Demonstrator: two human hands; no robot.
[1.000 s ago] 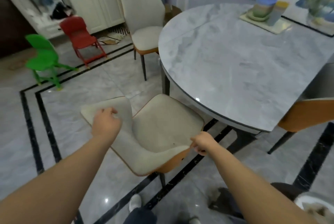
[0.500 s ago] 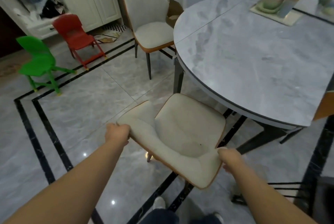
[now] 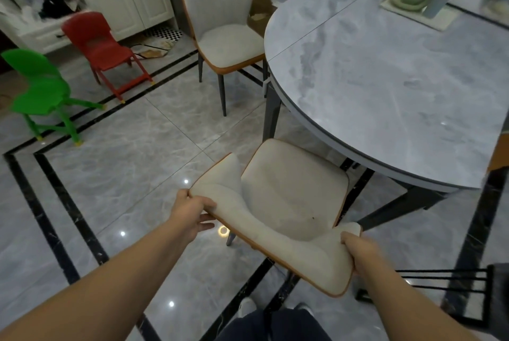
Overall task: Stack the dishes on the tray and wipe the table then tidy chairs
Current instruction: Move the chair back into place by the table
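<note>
My left hand (image 3: pixel 192 212) and right hand (image 3: pixel 358 251), fingers curled, grip the backrest's two ends of the cream, orange-edged chair (image 3: pixel 289 203), its seat at the table (image 3: pixel 385 79) edge.

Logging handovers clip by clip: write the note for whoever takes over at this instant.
Left hand and right hand each grip an end of the backrest of the near chair, whose seat front is at the table edge.
Done, by the look of it: dishes stacked on the tray at the far side; tabletop bare.
Left: push this chair in; the second chair stands apart from the table.
</note>
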